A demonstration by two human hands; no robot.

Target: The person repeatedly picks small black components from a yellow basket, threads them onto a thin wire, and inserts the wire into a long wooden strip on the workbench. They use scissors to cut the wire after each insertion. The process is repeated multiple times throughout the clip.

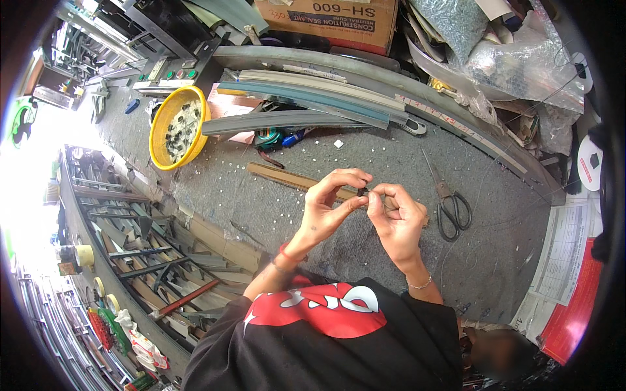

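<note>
Over the middle of the bench, my left hand (329,201) pinches a small black piece (362,191) between thumb and fingertips. My right hand (398,225) meets it there, thumb and forefinger closed together at the piece's right side. What the right fingertips grip is too small to make out. Beneath both hands lies a brown strip (280,176), partly hidden by them. A pair of scissors (447,195) with black handles rests to the right of my right hand.
At the left back stands a yellow basket (156,133) holding small black and white pieces. Long grey and teal profiles (306,98) lie across the back, with a utility knife (412,126) at their right end. A cardboard box (326,23) and plastic bags (521,72) stand behind.
</note>
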